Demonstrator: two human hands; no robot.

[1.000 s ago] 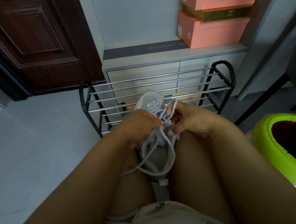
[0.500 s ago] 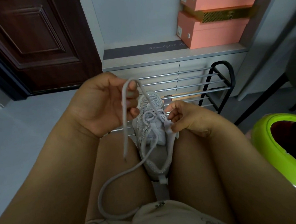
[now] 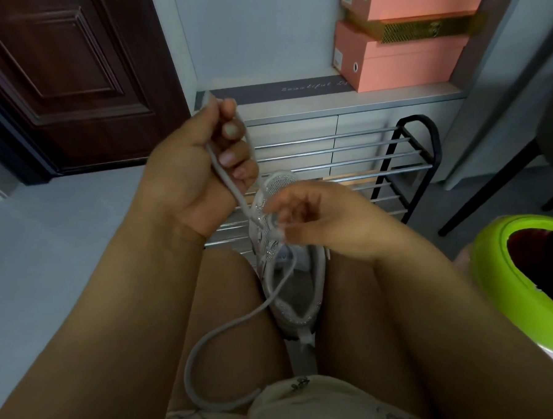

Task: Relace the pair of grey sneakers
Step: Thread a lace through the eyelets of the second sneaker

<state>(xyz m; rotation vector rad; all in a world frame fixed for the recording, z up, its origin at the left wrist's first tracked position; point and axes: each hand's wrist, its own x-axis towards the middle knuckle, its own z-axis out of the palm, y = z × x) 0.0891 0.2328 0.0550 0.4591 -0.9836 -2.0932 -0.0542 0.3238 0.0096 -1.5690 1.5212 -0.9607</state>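
There is one view only, from a wide-angle camera worn on the person's head, so no part of the scene is shared with a second view. It looks forward and steeply down over the person's lap, close to both forearms and the sneaker (image 3: 285, 258) held between the knees at centre. The door (image 3: 68, 70) lies at 10 o'clock, the shoe rack (image 3: 402, 158) at 1 o'clock, the green bin (image 3: 496, 269) at 3 o'clock. Straight edges bow near the frame's borders.

- Right hand (image 3: 319, 218) motion-blurred; can't tell what its fingers touch.
- Grey mesh sneaker (image 3: 284, 274): sides hidden between thighs, lace area behind both hands.
- Lime-green round plastic bin (image 3: 502, 272) cut by right edge.
- Salmon-pink cardboard shoeboxes (image 3: 404, 59) cut by top edge.
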